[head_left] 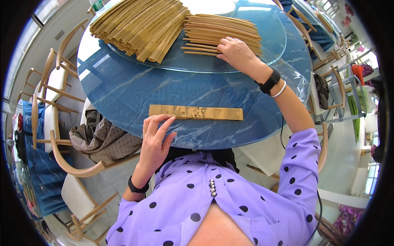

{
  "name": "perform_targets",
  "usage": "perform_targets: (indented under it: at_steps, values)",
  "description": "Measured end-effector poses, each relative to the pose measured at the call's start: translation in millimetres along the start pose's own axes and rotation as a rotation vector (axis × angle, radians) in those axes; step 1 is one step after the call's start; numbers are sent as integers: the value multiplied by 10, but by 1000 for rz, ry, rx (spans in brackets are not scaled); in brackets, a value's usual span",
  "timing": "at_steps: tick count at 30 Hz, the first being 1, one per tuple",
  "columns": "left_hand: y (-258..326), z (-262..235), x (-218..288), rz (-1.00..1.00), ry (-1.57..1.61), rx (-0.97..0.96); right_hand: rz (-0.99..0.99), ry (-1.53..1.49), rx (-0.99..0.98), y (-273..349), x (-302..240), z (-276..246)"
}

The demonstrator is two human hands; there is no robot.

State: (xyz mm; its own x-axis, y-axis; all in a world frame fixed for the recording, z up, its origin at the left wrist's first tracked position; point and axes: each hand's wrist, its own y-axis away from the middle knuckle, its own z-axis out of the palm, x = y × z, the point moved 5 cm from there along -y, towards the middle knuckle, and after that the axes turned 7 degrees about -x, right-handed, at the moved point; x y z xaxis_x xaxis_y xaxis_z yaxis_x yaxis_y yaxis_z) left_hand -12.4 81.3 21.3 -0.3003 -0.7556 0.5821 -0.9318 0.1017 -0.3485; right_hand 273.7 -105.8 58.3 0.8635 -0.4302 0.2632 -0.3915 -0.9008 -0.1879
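Observation:
A flat gold paper chopstick sleeve (213, 113) with dark printed pictures lies crosswise near the table's front edge. My left hand (154, 137) rests at its near left side, fingers stretched and apart, the fingertips touching the sleeve's edge. Farther off, my right hand (240, 55) reaches into a row of brown wooden chopsticks (217, 30) on the glass turntable. Its fingers are bent and pinch at the nearest sticks; how many they hold is hidden. Left of the chopsticks, a big fanned stack of gold paper sleeves (139, 26) overlaps the turntable.
The round table (119, 96) has a blue marbled cover, with the clear glass turntable (273, 53) raised on it. Wooden chairs (49, 82) stand around. A patterned brown bag or cloth (106, 137) lies on a chair at the left. A thin black cable hangs by my right arm.

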Motion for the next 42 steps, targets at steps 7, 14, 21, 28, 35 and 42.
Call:
perform_targets:
  at_steps: [7,14,21,28,35,42]
  values:
    - [-48,12,57,56,-28,1,69,30,-46,5,41,187]
    - [-124,-23,47,57,6,69,89,127,95,152,-116,125]
    - [-239,-138,-111,-1,403,390,11,-488,93,625,-1130,-656]
    - [-371,129,113,30,964,122,58,-523,113,1110,-1815,-734]
    - [-394,374,332,5,936,-22,182,-491,52,1311,-1938,-633]
    - [-573,423,360,132,-105,-112,587,-638,-72,1764,-1498,-636]
